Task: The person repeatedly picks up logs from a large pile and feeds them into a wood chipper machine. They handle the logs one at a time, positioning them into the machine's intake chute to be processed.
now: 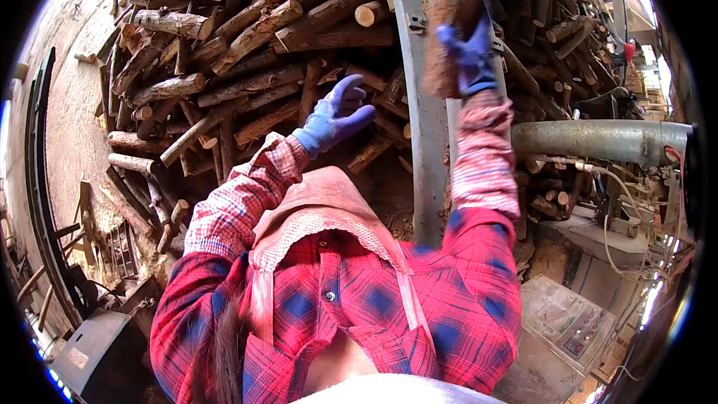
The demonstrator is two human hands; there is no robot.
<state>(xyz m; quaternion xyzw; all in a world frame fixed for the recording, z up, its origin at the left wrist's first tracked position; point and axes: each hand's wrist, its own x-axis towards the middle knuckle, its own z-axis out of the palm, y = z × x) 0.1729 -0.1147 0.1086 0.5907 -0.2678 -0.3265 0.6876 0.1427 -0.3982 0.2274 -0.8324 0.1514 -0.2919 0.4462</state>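
My right hand (pixel 469 56), in a blue glove, grips a thick brown log (pixel 451 7) and holds it upright above a grey metal chute (pixel 419 135). My left hand (pixel 336 116), also in a blue glove, is stretched out with its fingers apart, hovering over the pile of logs (pixel 247 52) and holding nothing. Both sleeves are red and blue plaid with pink checked cuffs.
Rough cut logs are heaped across the ground ahead and to the right (pixel 568 30). A grey metal cylinder (pixel 598 141) juts out at the right, with cables below it. A control panel (pixel 568 318) sits at lower right. Bare dirt ground (pixel 71 120) lies at the left.
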